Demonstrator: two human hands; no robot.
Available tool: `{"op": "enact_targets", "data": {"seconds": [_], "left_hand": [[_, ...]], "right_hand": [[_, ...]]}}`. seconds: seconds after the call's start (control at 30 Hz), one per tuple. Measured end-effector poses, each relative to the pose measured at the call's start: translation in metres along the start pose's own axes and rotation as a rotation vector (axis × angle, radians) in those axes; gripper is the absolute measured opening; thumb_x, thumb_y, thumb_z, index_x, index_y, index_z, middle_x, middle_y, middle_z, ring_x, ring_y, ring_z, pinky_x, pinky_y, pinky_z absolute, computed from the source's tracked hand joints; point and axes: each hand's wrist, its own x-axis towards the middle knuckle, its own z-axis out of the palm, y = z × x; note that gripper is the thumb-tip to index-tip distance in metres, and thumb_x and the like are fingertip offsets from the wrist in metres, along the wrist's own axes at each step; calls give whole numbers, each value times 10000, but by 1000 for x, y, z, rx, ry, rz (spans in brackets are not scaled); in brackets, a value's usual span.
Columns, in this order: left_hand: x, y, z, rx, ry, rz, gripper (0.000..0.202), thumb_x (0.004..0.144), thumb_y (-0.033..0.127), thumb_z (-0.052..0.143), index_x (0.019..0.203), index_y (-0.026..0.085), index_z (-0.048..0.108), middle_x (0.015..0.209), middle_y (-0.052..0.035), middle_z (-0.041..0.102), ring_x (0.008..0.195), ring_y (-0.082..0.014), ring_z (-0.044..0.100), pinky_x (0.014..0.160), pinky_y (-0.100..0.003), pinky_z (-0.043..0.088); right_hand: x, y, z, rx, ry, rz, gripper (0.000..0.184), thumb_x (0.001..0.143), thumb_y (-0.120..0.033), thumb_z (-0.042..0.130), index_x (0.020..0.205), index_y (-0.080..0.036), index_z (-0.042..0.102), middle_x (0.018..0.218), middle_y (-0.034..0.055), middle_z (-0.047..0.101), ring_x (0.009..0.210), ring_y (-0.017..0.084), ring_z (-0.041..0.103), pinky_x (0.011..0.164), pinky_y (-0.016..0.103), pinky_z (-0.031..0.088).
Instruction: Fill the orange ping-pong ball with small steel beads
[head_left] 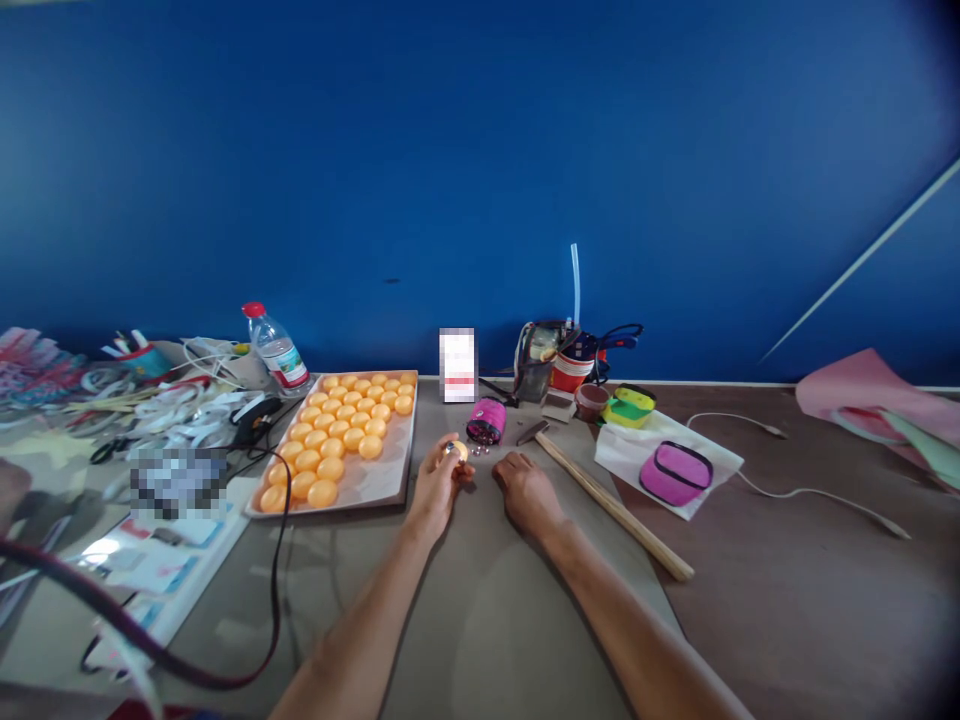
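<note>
the left hand's (437,485) fingers pinch 1 pale orange ball (454,452) above the bench (480,610). the right hand's (529,490) fingers are curled; whether they grip anything, i cannot tell. shiny bits (481,451) and 1 pink pouch (487,421) lie just ahead, between a hammer (613,506) and a tray (393,468).

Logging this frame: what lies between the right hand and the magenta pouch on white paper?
In the head view, the hammer's wooden handle lies between the right hand and the magenta pouch, with a margin of white paper nearer the pouch.
</note>
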Motion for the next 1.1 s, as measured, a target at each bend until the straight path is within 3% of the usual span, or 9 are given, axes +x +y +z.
{"op": "enact_targets", "data": {"seconds": [0.23, 0.33, 0.5, 0.67, 0.87, 1.1], "left_hand": [[-3, -2, 0, 121, -29, 20, 444, 676, 358, 688, 1071, 190, 578, 786, -4, 624, 554, -100, 586, 508, -223, 456], [-5, -1, 2, 111, -36, 11, 444, 666, 349, 705, 1064, 195, 584, 790, -2, 624, 574, -111, 599, 525, -233, 465], [-7, 1, 4, -29, -115, -24, 460, 668, 287, 718, 1093, 199, 564, 833, -8, 638, 635, -123, 625, 605, -252, 486], [-7, 2, 2, -121, -206, -84, 453, 691, 248, 702, 1113, 191, 546, 862, -22, 655, 692, -147, 650, 670, -281, 503], [-11, 5, 4, -113, -236, -149, 438, 684, 226, 706, 1092, 195, 549, 901, -24, 659, 736, -166, 661, 704, -291, 498], [-10, 5, 5, -64, -276, -89, 371, 699, 256, 714, 1043, 185, 596, 983, -47, 652, 837, -150, 611, 710, -257, 463]], "right_hand": [[-3, 4, 2, 259, 169, 60, 185, 862, -156, 396, 842, -169, 579, 938, 84, 595, 832, 163, 561, 755, 251, 417], [-2, 7, 2, 478, 216, 115, 153, 832, -192, 417, 785, -176, 562, 800, 52, 615, 761, 166, 573, 715, 258, 428], [3, 6, 2, 798, 231, 271, 131, 765, -286, 494, 702, -180, 537, 589, -12, 552, 554, 135, 517, 545, 233, 401], [5, 4, 2, 1253, 133, 377, 221, 719, -400, 570, 684, -192, 506, 431, -70, 453, 379, 86, 378, 405, 208, 311], [4, 0, -2, 1635, 106, 308, 237, 629, -341, 713, 750, -182, 587, 516, -45, 558, 459, 86, 477, 482, 211, 349], [2, -6, -5, 1682, 118, 320, 188, 601, -283, 741, 697, -183, 614, 583, -39, 569, 504, 78, 481, 521, 222, 358]]}}
